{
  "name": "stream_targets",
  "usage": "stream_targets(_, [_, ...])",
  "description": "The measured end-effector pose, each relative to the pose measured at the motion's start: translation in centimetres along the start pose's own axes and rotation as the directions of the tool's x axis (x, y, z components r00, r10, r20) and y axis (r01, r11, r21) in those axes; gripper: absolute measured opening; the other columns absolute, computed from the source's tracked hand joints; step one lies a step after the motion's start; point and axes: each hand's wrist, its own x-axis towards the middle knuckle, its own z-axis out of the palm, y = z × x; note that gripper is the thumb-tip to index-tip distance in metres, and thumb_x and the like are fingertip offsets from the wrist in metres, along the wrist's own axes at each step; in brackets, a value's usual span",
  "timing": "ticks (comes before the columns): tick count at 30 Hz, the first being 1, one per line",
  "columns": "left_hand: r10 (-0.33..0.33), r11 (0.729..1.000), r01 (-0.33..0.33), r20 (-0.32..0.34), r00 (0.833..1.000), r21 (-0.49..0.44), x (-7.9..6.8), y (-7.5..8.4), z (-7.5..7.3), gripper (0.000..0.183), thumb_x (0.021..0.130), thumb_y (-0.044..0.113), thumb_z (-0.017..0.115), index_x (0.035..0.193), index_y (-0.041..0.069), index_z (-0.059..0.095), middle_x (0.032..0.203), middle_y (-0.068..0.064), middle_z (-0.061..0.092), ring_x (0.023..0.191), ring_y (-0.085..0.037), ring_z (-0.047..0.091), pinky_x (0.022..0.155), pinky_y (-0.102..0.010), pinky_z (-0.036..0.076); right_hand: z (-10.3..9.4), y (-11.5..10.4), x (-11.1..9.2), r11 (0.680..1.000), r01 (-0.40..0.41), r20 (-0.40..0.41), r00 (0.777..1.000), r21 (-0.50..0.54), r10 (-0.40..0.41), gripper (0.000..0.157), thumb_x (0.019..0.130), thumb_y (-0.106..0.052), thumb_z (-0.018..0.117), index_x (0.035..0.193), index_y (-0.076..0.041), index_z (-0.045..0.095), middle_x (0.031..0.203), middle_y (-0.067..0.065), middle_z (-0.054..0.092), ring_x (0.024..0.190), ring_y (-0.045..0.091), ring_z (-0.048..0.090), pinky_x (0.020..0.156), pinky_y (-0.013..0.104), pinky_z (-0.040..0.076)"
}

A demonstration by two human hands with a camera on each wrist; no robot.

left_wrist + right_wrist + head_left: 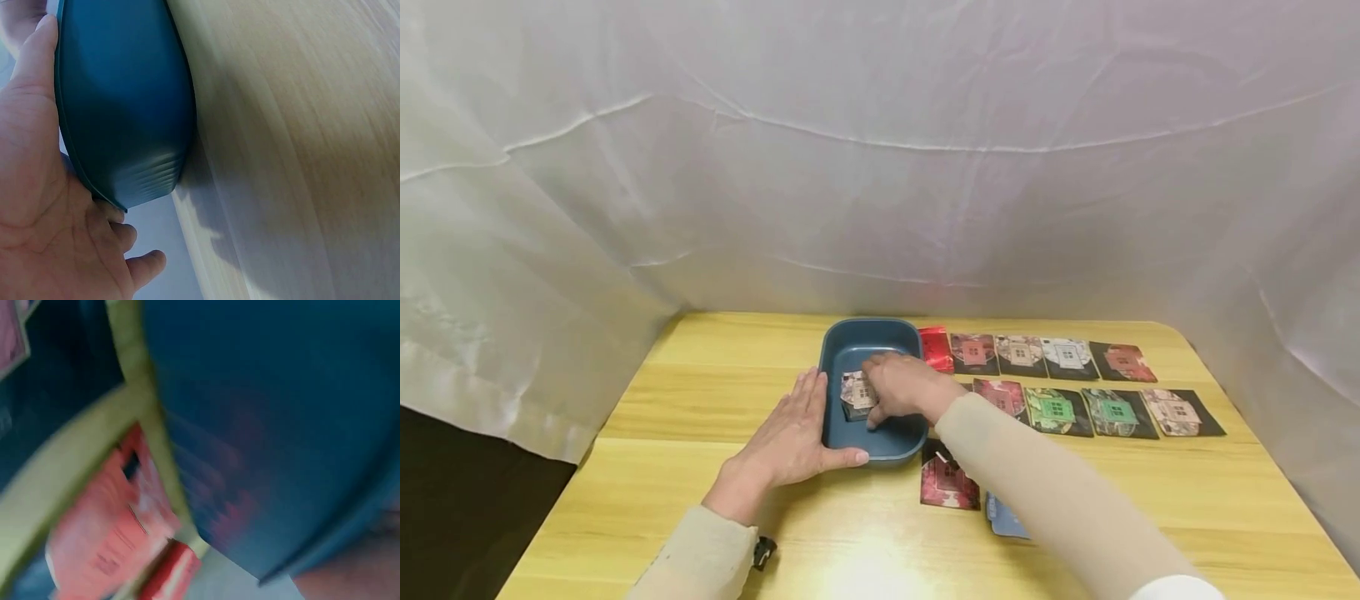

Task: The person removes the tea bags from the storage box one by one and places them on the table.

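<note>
A dark blue rectangular tray (pixel 889 446) with raised walls stands on the table. My left hand (pixel 790 437) rests against its left side with straight fingers, the thumb along the front rim. In the left wrist view the palm (pixel 50 206) lies along the tray's rim (pixel 78 172). Inside the tray, my right hand (pixel 906 387) holds a small square packet (pixel 856 393) with a pale window print and a dark lower part, fingers at its far side and thumb at its near side. The right wrist view is blurred and shows mostly the tray's outer wall (pixel 250 425).
Right of the tray, printed packets lie in two rows, including a green one (pixel 1058 412) and a white one (pixel 1068 357). A shiny red packet (pixel 936 348) touches the tray. Nearer are a pink packet (pixel 950 483) and a blue item (pixel 1006 518), partly under the right forearm.
</note>
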Motion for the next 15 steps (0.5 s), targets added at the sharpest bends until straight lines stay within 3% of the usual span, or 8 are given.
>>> stream_targets(6, [0.0, 1.0, 0.0, 0.001, 1.0, -0.001, 0.04, 0.1, 0.05, 0.141, 0.079, 0.089, 0.064, 0.167, -0.003, 0.006, 0.176, -0.023, 0.001, 0.165, -0.037, 0.003, 0.133, -0.055, 0.018, 0.98, 0.04, 0.76, 1.0, -0.009, -0.006, 1.0, -0.026, 0.009, 0.071, 0.077, -0.058, 0.091, 0.126, -0.013, 0.066, 0.135, 0.004, 0.068, 0.133, 0.027, 0.06, 0.118, 0.046, 0.047])
stream_targets(11, [-0.001, 1.0, 0.001, 0.004, 1.0, -0.003, 0.0, 0.06, 0.09, 0.141, 0.078, 0.09, 0.063, 0.168, -0.003, 0.005, 0.176, -0.022, 0.0, 0.165, -0.036, 0.002, 0.133, -0.055, 0.017, 1.03, -0.07, 0.96, 0.999, -0.007, -0.001, 1.0, -0.038, 0.007, 0.05, 0.076, -0.059, 0.091, 0.096, -0.021, 0.065, 0.106, -0.004, 0.068, 0.117, 0.022, 0.065, 0.111, 0.045, 0.051])
stream_targets(15, [0.0, 1.0, 0.0, 0.005, 1.0, 0.001, -0.05, 0.04, 0.05, 0.141, 0.078, 0.09, 0.063, 0.167, -0.003, 0.005, 0.176, -0.023, 0.0, 0.164, -0.037, 0.002, 0.133, -0.055, 0.017, 0.97, -0.37, 0.98, 0.999, -0.009, 0.005, 1.0, -0.046, 0.009, 0.049, 0.077, -0.057, 0.091, 0.095, -0.02, 0.065, 0.1, -0.004, 0.068, 0.109, 0.021, 0.065, 0.107, 0.045, 0.053])
